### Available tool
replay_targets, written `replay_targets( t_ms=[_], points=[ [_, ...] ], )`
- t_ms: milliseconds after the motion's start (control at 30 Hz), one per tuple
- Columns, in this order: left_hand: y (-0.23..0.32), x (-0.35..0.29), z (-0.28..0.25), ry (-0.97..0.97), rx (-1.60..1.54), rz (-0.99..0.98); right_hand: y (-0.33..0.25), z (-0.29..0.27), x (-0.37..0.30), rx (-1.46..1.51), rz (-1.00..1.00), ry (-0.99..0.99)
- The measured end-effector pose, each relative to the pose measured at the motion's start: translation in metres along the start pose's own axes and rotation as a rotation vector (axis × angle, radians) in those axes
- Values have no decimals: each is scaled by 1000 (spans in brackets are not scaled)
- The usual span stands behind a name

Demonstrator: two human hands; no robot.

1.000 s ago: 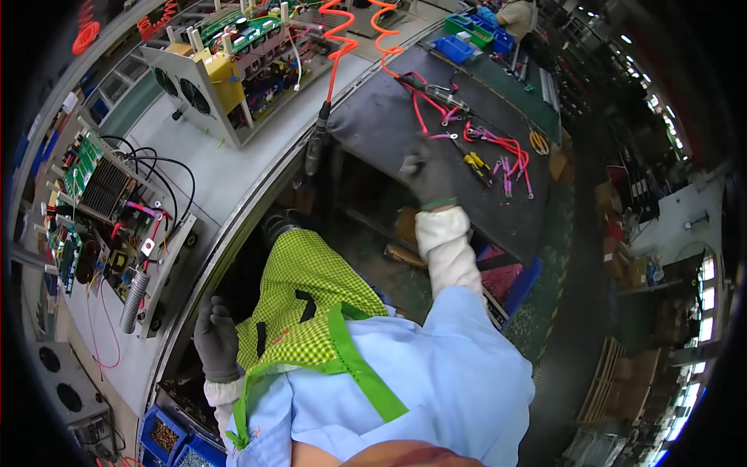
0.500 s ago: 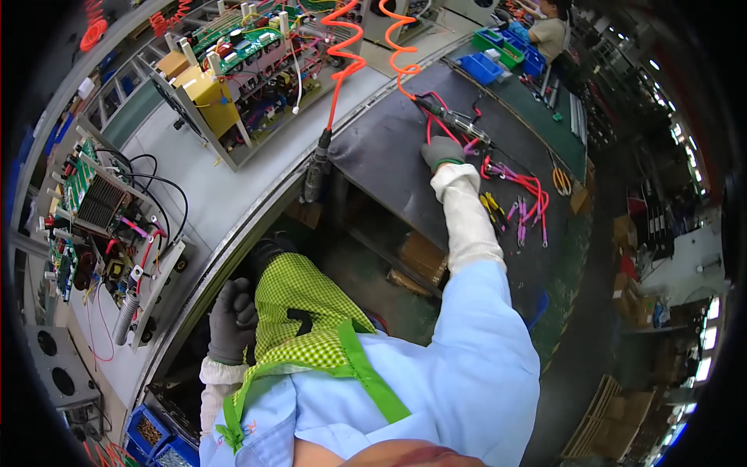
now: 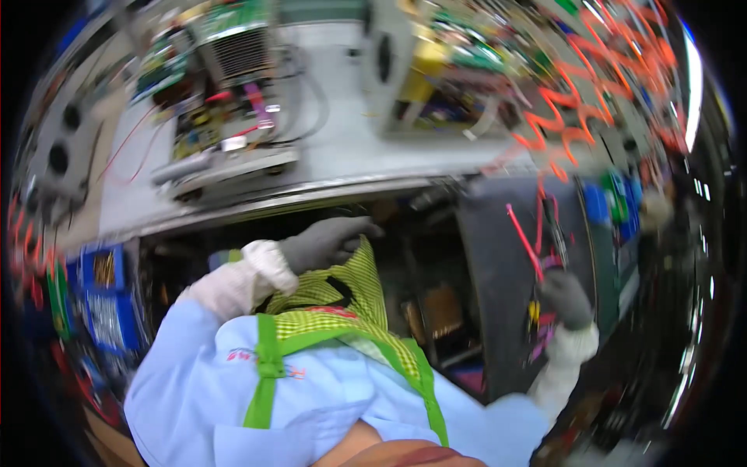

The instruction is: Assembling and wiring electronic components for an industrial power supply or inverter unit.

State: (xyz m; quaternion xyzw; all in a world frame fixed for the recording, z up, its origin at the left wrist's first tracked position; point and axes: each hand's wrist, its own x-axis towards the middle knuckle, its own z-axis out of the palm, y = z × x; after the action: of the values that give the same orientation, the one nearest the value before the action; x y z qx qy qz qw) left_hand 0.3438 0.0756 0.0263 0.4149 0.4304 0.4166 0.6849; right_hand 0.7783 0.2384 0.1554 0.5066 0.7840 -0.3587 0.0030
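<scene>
My left hand [image 3: 327, 243], in a grey glove, hovers over the checkered apron [image 3: 342, 288], just short of the workbench edge. Nothing shows in it; one finger points outward and the others bend loosely. On the right, my right hand [image 3: 566, 300], also gloved, is closed around a red cable [image 3: 523, 237] that sticks up from the fist. Under that hand lies the dark mat-topped table [image 3: 502, 288]. Near it are yellow-handled pliers [image 3: 534, 313] and a dark hand tool [image 3: 555, 233] with red wiring. Motion blur softens the details.
An opened electronic unit [image 3: 233, 148] stands on the grey workbench [image 3: 334, 156], with another chassis [image 3: 451, 78] to its right. Orange coiled hoses [image 3: 552, 117] hang at the upper right. Blue bins [image 3: 109, 311] sit at left; a blue bin [image 3: 597, 204] stands beyond the dark table.
The view has swung left, toward the workbench. My right hand has drawn back with the red cable raised off the table, and my left hand has lifted forward, its fingers loosening.
</scene>
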Motion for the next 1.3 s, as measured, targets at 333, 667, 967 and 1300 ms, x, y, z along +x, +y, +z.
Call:
replay_targets(
  t_ms=[333,667,967,1300],
  points=[
    [88,-117,-45,364,33,270,-279,117,71,-777,-1080,188],
    [107,-251,-189,915,326,218,-460,198,190,-867,-1431,334],
    [41,-224,-268,834,222,261,-534,308,219,-148,-1306,-520],
    [1,-178,-302,1064,47,381,-578,372,286,-84,-1213,-132]
  ],
)
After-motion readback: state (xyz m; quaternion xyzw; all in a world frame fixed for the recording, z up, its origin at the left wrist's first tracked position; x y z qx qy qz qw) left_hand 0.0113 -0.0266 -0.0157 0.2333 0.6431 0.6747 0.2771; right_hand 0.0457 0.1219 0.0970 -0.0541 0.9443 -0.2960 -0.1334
